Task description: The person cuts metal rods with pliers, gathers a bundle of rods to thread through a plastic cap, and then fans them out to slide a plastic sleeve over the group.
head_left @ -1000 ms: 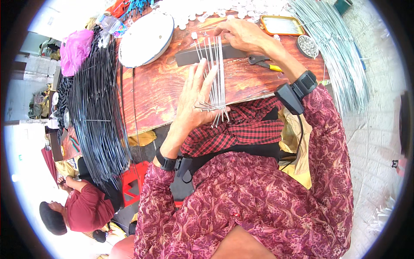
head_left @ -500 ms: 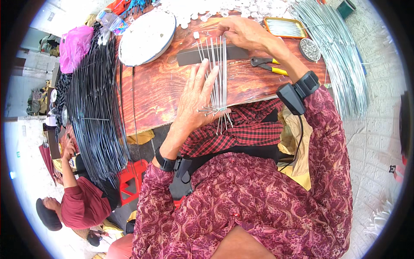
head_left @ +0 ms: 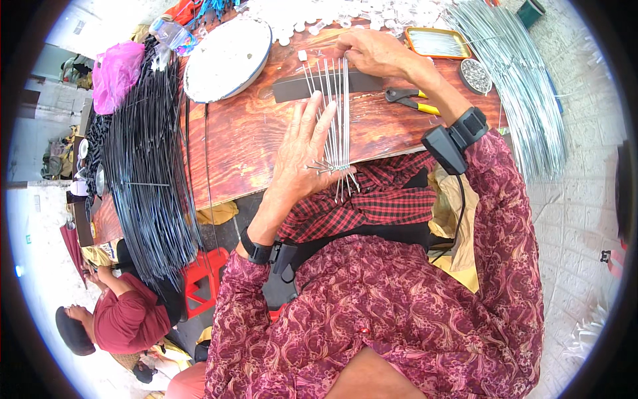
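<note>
A row of several thin silver wires (head_left: 335,113) lies side by side across a dark strip (head_left: 292,88) on the wooden table (head_left: 239,143), their near ends sticking out over the table's front edge. My left hand (head_left: 299,153) lies flat with fingers spread, pressing on the wires' near half. My right hand (head_left: 372,52) rests on the far ends of the wires, fingers curled over them beside the dark strip. Both wrists wear black bands with small devices.
Yellow-handled pliers (head_left: 412,100) lie right of the wires. A white round dish (head_left: 226,56), an orange tray (head_left: 438,41) and a small bowl (head_left: 475,74) sit at the back. Black wire bundles (head_left: 143,166) hang left, silver ones (head_left: 525,93) right. A seated person (head_left: 123,319) is lower left.
My left hand slid slightly along the wires, still flat on them. The person at lower left raised an arm, then lowered it.
</note>
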`<state>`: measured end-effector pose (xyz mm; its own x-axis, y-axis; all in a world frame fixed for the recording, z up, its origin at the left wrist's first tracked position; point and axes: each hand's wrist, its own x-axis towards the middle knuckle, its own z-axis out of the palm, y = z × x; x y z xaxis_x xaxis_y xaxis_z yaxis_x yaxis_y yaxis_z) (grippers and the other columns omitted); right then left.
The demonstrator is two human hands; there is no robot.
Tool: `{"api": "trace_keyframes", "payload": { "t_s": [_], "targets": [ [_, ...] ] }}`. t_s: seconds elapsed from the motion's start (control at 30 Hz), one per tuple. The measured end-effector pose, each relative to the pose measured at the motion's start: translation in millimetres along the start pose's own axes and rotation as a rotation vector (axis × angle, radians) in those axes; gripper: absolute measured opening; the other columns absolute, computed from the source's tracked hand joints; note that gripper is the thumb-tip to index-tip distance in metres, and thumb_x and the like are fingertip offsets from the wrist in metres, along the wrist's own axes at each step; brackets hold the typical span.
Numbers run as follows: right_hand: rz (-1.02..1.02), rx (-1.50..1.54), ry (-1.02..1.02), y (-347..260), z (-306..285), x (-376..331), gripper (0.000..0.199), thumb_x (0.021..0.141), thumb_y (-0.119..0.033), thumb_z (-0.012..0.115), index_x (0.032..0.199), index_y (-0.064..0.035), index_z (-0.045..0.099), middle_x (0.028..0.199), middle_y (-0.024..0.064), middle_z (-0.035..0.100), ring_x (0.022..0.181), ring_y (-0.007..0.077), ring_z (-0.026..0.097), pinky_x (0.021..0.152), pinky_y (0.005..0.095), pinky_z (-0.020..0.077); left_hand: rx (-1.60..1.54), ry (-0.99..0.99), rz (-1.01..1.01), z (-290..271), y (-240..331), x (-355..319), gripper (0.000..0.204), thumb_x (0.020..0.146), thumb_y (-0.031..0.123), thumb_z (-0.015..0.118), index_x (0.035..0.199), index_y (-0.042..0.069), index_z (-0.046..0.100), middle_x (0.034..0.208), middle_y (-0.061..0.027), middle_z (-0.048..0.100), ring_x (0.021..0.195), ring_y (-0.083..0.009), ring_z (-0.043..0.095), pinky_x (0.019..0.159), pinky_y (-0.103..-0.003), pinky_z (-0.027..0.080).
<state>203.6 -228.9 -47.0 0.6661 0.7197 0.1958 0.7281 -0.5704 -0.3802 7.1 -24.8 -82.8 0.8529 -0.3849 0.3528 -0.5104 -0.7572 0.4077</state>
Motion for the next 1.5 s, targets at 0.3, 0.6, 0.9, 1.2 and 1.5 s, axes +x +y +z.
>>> {"api": "trace_keyframes", "payload": {
  "t_s": [0.3, 0.6, 0.9, 1.2, 1.5],
  "targets": [
    [0.047, 0.087, 0.021, -7, -3, 6, 0.024, 0.091, -0.018, 0.057, 0.107, -0.0055, 0.071, 0.100, 0.0153, 0.070, 0.092, 0.0290, 0.067, 0.084, 0.0422, 0.0532, 0.001, -0.024, -0.008, -3, 1, 2, 0.119, 0.062, 0.047, 0.091, 0.157, 0.011, 0.029, 0.161, -0.0232, 0.026, 0.147, -0.0513, 0.024, 0.119, -0.056, 0.031],
    [0.055, 0.127, 0.008, -10, -1, 8, 0.025, 0.090, -0.023, 0.063, 0.107, -0.0061, 0.072, 0.095, 0.0141, 0.073, 0.089, 0.0283, 0.071, 0.082, 0.0409, 0.0542, -0.010, -0.007, 0.004, -1, 2, 1, 0.120, 0.061, 0.046, 0.092, 0.157, 0.011, 0.029, 0.161, -0.0236, 0.026, 0.147, -0.0513, 0.025, 0.119, -0.056, 0.031],
    [0.073, 0.158, -0.052, -20, -15, -42, 0.021, 0.086, -0.022, 0.067, 0.101, -0.0088, 0.074, 0.092, 0.0132, 0.074, 0.088, 0.0311, 0.071, 0.079, 0.0436, 0.0543, -0.002, 0.004, 0.021, -1, 2, 0, 0.122, 0.059, 0.041, 0.094, 0.158, 0.010, 0.029, 0.162, -0.0238, 0.025, 0.148, -0.0497, 0.025, 0.119, -0.055, 0.032],
    [-0.014, 0.108, -0.068, -45, 12, -47, 0.021, 0.085, -0.015, 0.066, 0.101, -0.0036, 0.073, 0.093, 0.0160, 0.073, 0.087, 0.0353, 0.069, 0.079, 0.0438, 0.0529, 0.091, 0.026, 0.045, 4, 0, 0, 0.123, 0.061, 0.056, 0.088, 0.156, 0.005, 0.030, 0.163, -0.0230, 0.025, 0.147, -0.0475, 0.027, 0.118, -0.055, 0.033],
    [-0.068, 0.467, -0.368, -100, -26, -96, 0.036, 0.080, -0.019, 0.074, 0.114, -0.0087, 0.067, 0.103, 0.0126, 0.068, 0.089, 0.0330, 0.068, 0.080, 0.0444, 0.0556, 0.119, -0.036, 0.048, 2, -5, -7, 0.101, 0.063, 0.045, 0.089, 0.152, 0.025, 0.045, 0.164, -0.0153, 0.026, 0.147, -0.0459, 0.029, 0.118, -0.051, 0.035]
  ]
}}
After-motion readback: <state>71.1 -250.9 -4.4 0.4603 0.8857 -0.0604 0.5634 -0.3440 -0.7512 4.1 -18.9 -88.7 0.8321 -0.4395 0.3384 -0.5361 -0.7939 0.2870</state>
